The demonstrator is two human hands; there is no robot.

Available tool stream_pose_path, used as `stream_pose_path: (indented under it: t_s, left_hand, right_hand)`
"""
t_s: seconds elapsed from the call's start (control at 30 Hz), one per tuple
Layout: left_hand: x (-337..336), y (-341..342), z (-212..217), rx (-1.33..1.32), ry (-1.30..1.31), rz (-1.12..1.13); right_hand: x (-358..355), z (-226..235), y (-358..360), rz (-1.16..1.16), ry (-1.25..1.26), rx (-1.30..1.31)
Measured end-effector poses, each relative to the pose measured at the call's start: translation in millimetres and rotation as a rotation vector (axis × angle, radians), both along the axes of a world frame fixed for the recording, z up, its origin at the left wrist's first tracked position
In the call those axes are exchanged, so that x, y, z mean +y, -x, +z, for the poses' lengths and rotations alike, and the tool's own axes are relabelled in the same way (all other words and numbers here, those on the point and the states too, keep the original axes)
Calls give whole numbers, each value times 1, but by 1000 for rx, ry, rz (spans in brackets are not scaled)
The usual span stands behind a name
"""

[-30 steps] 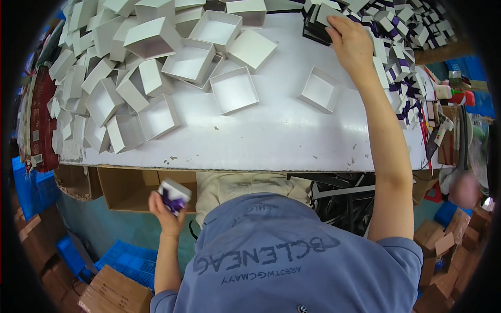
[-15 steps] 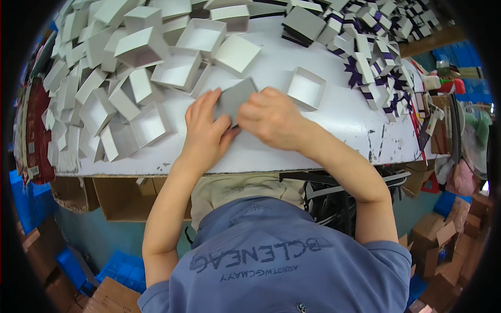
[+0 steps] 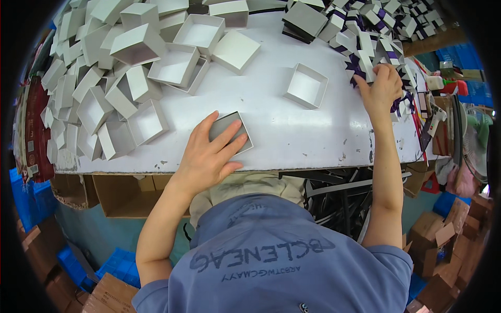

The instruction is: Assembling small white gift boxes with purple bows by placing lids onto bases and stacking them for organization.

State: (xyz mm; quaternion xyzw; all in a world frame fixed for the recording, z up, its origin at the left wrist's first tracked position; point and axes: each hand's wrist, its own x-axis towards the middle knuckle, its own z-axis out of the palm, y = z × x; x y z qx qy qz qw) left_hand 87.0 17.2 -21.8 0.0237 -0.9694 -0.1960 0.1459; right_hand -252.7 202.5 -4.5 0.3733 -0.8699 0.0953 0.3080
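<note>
On the white table near its front edge, my left hand [image 3: 206,151] lies spread over a small white box [image 3: 246,145] with a dark grey panel inside it. Its fingers rest on the panel, the thumb apart at the near side. At the right, my right hand [image 3: 382,94] is closed around a white ribboned box [image 3: 367,70] at the near edge of a heap, thumb on one side and fingers on the other. Purple ribbon shows beside it. The hand covers part of that box.
White open boxes [image 3: 148,122] are piled at the left. One open white box [image 3: 307,86] stands alone mid-table. Grey panels [image 3: 304,21] are stacked at the back, beside the heap of ribboned boxes [image 3: 383,49]. A cardboard carton [image 3: 117,195] sits under the table edge.
The box with the grey panel has come down nearer the table's front edge under my left hand. My right hand has left it and moved right to the ribboned boxes.
</note>
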Motion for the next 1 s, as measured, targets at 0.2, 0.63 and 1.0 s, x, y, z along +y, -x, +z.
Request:
stream_pose_path:
  t_s: [0.2,0.63,1.0]
  left_hand:
    - [-1,-4,-2,-18,-238,26]
    - [-1,-26,-26,120,-500,131]
    - [-9,-15,-10,47,-342,36]
  right_hand:
    - [-32,6,-28,251,45,-68]
    - [-68,51,-124,671,307,-1508]
    - [-70,4,-196,935,-143,-806]
